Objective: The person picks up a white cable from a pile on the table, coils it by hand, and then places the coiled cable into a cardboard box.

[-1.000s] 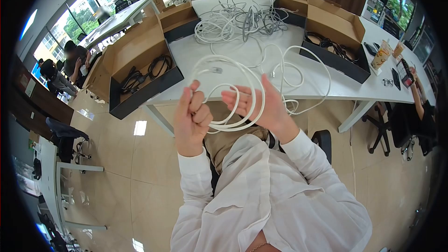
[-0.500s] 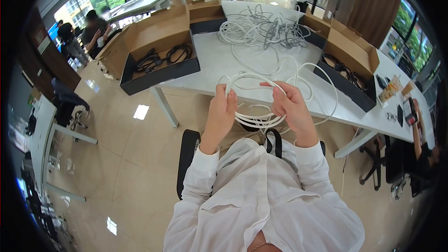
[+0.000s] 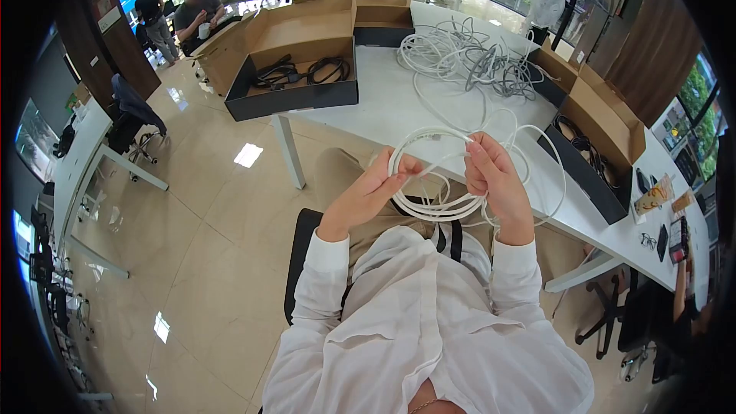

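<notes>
Between my hands hangs a white cable point(image 3: 441, 212), looped into a round coil over my lap, just off the table's near edge. My left hand point(image 3: 376, 188) grips the coil's left side, thumb pressed toward the fingers. On the opposite side my right hand point(image 3: 494, 172) pinches the upper right of the loops, its fingers curled. A loose length of the same cable arcs out to the right of my right hand and over the table edge. Further back, a tangled heap of white and grey cables point(image 3: 468, 57) lies on the table, with a strand running toward the coil.
An open box with black cables point(image 3: 299, 96) stands at the table's left; another long open box point(image 3: 594, 157) is on the right. Beyond it on the white table point(image 3: 368, 119) are a patterned cup point(image 3: 653, 198), glasses point(image 3: 648, 241) and a phone point(image 3: 662, 243). Two people are at the far left.
The view has turned left, shifting the scene rightward. Both hands still hold the coil; my left hand has rolled flatter, and my right hand's index finger has curled in onto the cable.
</notes>
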